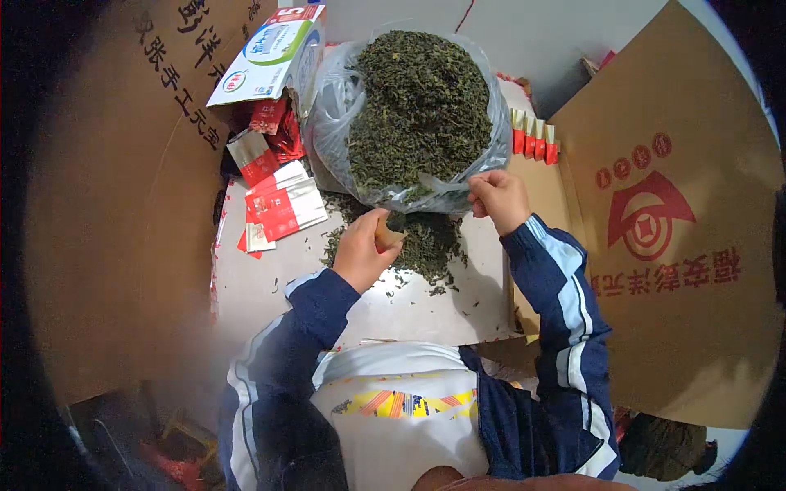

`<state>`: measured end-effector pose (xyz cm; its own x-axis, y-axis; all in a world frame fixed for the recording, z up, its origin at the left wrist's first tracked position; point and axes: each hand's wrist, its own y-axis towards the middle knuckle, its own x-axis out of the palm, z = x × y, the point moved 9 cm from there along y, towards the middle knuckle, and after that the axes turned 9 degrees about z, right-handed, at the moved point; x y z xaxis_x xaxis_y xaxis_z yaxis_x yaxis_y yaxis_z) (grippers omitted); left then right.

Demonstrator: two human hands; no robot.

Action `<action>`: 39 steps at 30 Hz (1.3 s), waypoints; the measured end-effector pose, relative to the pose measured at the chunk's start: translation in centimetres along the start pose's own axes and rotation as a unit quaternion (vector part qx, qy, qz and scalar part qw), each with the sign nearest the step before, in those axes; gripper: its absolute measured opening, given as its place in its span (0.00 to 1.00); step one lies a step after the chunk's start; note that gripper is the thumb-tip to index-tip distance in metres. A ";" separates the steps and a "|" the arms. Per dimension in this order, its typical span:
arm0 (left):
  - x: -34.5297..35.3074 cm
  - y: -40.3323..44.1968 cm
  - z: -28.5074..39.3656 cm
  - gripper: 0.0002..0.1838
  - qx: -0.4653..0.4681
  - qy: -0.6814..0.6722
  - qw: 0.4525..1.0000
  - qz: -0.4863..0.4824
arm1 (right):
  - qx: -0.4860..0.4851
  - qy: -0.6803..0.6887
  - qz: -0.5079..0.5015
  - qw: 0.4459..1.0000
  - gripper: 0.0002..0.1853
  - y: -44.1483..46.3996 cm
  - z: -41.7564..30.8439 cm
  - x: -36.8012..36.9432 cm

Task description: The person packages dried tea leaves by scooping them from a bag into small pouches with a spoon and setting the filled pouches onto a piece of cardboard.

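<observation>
A clear plastic bag (332, 123) heaped with dark green dried leaves (422, 98) stands on the white surface. My left hand (366, 250) is closed around a small packet (388, 235) with a tan side, just below the bag, over loose leaves (430, 250). To the right, my right hand (497, 199) pinches at the bag's front edge; whether its fingertips hold the plastic film or something else, I cannot make out. Flat red and white packets (282, 204) lie left of my left hand.
At the back left is a white and blue box (274, 53), with red packets (286, 135) below its edge. Several red and gold packets (540, 147) stand in a row at the right. Large cardboard panels rise on the left (106, 204) and right (696, 229).
</observation>
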<state>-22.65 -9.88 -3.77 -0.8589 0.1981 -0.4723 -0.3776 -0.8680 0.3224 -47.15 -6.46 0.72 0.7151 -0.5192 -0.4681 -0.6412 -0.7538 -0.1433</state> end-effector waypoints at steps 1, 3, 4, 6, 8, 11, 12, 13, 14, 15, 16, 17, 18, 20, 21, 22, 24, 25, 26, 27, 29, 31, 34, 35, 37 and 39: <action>-0.1 0.1 0.1 0.32 0.000 0.001 1.000 0.000 | 0.005 -0.029 0.030 0.999 0.07 0.2 0.3 -0.4; 0.0 0.1 0.2 0.32 -0.001 0.004 1.000 -0.002 | -0.079 -0.075 0.065 0.992 0.07 0.7 -0.1 -0.4; 0.1 0.1 0.2 0.32 -0.001 0.003 1.000 -0.003 | -0.164 -0.119 0.101 0.974 0.06 0.4 -1.2 -0.5; 0.5 0.1 0.2 0.32 -0.008 -0.007 1.000 -0.015 | -0.247 -0.163 0.137 0.945 0.06 -0.3 -2.6 -0.3; 0.6 0.1 0.1 0.32 -0.011 -0.011 1.000 -0.019 | -0.393 -0.208 0.200 0.873 0.06 -2.2 -5.1 0.3; 0.2 -0.1 0.3 0.32 0.007 -0.009 1.000 0.000 | -0.464 -0.216 0.224 0.830 0.06 -3.1 -6.1 0.9; 0.2 -0.1 0.3 0.32 0.008 -0.009 1.000 0.001 | -0.464 -0.205 0.221 0.833 0.06 -2.9 -5.9 1.0; 0.3 -0.1 0.2 0.32 0.006 -0.007 1.000 0.000 | -0.465 -0.194 0.218 0.836 0.05 -2.8 -5.9 1.0; 0.3 -0.2 0.2 0.33 0.004 -0.006 1.000 0.000 | -0.465 -0.194 0.218 0.836 0.05 -2.8 -5.8 0.9; 0.3 -0.2 0.2 0.33 0.002 -0.005 1.000 -0.001 | -0.459 -0.182 0.208 0.844 0.05 -2.8 -5.6 0.9; 0.3 -0.1 0.2 0.33 0.002 -0.005 1.000 -0.001 | -0.453 -0.171 0.197 0.853 0.05 -2.9 -5.5 0.9; 0.1 -0.1 0.3 0.33 0.013 -0.004 1.000 0.011 | -0.446 -0.159 0.186 0.861 0.06 -2.9 -5.3 0.9; -0.1 -0.1 0.5 0.33 0.023 -0.003 0.999 0.023 | -0.446 -0.159 0.185 0.861 0.06 -2.9 -4.9 0.9; -0.3 -0.1 0.6 0.34 0.033 -0.002 0.999 0.035 | -0.418 -0.097 0.161 0.889 0.06 -2.4 -3.6 0.8; -0.1 -0.1 0.1 0.34 0.002 -0.012 1.000 0.021 | -0.402 -0.065 0.149 0.901 0.07 -2.2 -3.0 0.7; 0.1 -0.1 -0.4 0.35 -0.028 -0.022 0.999 0.007 | -0.402 -0.065 0.149 0.901 0.07 -2.2 -2.6 0.6; 0.3 -0.1 -0.9 0.35 -0.057 -0.032 0.998 -0.007 | -0.401 -0.051 0.146 0.903 0.07 -2.6 -2.5 0.4; 0.2 0.0 -0.7 0.36 -0.047 -0.037 0.998 -0.001 | -0.400 -0.045 0.144 0.904 0.07 -2.8 -2.5 0.4; 0.0 0.1 -0.5 0.36 -0.037 -0.042 0.998 0.006 | -0.401 -0.044 0.144 0.904 0.07 -3.1 -2.5 0.3; -0.2 0.2 -0.4 0.37 -0.027 -0.047 0.998 0.012 | -0.393 -0.026 0.139 0.909 0.07 -3.2 -2.4 0.2; -0.3 0.3 -0.4 0.37 -0.027 -0.038 0.999 0.012 | -0.377 0.010 0.129 0.917 0.08 -3.6 -2.0 0.0; -0.4 0.4 -0.4 0.38 -0.026 -0.022 0.999 0.009 | -0.380 0.007 0.116 0.918 0.08 -4.5 -2.4 -0.2; -0.4 0.5 -0.6 0.38 -0.038 -0.020 0.999 0.001 | -0.383 0.001 0.091 0.919 0.08 -6.0 -3.2 -0.5; -0.3 0.4 -0.7 0.38 -0.043 -0.018 0.999 -0.002 | -0.385 0.024 0.072 0.920 0.09 -6.4 -3.5 -0.5; -0.4 0.4 -0.7 0.39 -0.047 -0.020 0.999 -0.007 | -0.388 0.071 0.034 0.918 0.11 -7.2 -4.1 -0.5; -0.3 0.5 -0.5 0.39 -0.051 -0.024 0.998 -0.016 | -0.395 0.063 0.009 0.917 0.11 -7.6 -4.6 -0.6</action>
<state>-22.40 -10.58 -3.88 -0.8633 0.2454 -0.4411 -0.3697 -0.9023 0.2217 -41.41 -2.30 6.14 0.7641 -0.5397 -0.3534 -0.2877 -0.7753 0.5622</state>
